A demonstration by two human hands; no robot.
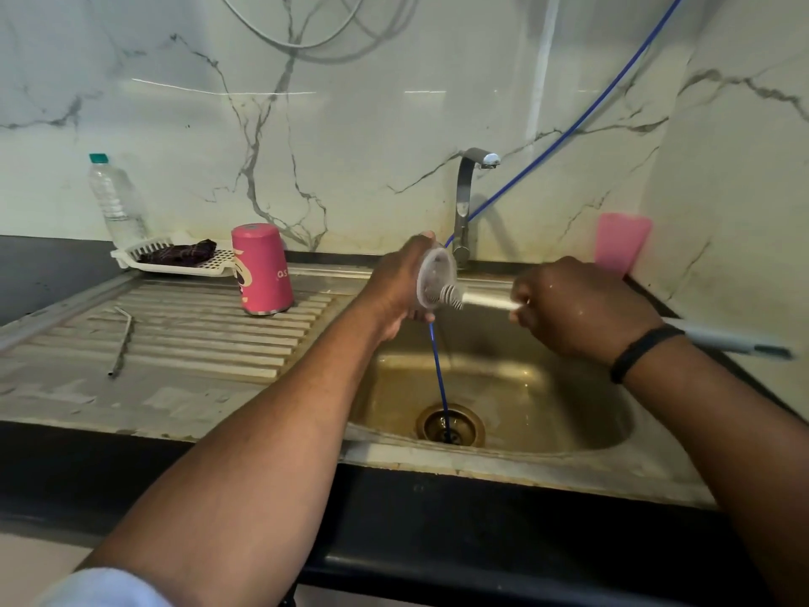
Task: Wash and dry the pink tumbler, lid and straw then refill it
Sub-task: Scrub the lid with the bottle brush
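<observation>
One head-worn wide-angle view looks forward and down, close over the sink (494,387) at 5 o'clock, wall at 12.

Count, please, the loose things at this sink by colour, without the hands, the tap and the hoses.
Pink: 2, the upturned pink metal tumbler and the pink plastic cup.
Clear: 2, the clear round lid and the clear plastic bottle.
White: 2, the white bottle brush and the white plastic tray.
Dark: 1, the dark folded cloth.
Silver: 1, the bent metal straw.
Total: 8.
</observation>
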